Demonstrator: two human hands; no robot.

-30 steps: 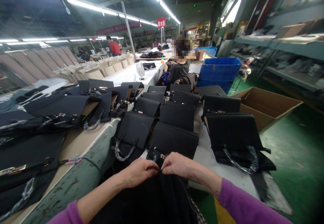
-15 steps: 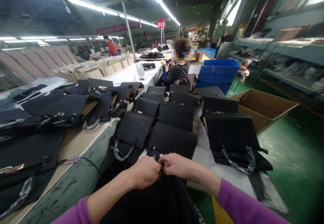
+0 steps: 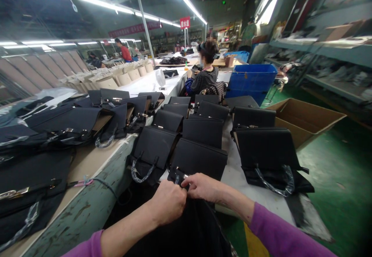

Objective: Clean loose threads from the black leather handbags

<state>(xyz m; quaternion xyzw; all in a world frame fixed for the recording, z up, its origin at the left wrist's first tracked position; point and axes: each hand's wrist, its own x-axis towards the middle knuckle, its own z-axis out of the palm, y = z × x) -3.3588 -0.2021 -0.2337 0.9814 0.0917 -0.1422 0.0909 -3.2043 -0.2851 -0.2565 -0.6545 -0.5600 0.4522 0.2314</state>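
Note:
A black handbag (image 3: 200, 158) lies at the near end of the middle row, its broad flap facing up. At its front edge my left hand (image 3: 169, 201) is closed in a fist, pressed up against my right hand. The fingers of my right hand (image 3: 201, 186) are curled in a pinch beside a small metal fitting (image 3: 185, 176) on the bag. My hands cover the part they grip. Just left lies another black handbag (image 3: 155, 148), its plastic-wrapped handle (image 3: 142, 179) hanging forward. A third handbag (image 3: 267, 152) rests to the right.
More black bags cover the left table (image 3: 100, 160) and the middle surface. A cardboard box (image 3: 305, 123) and a blue bin (image 3: 251, 81) stand at the right. Ahead sits a co-worker in a striped top (image 3: 206, 79). Shelving (image 3: 322, 50) lines the right wall.
My hands stay at the bag's front edge, the right fingers slightly shifted. The seated co-worker's head has turned to the left. The view has tilted slightly.

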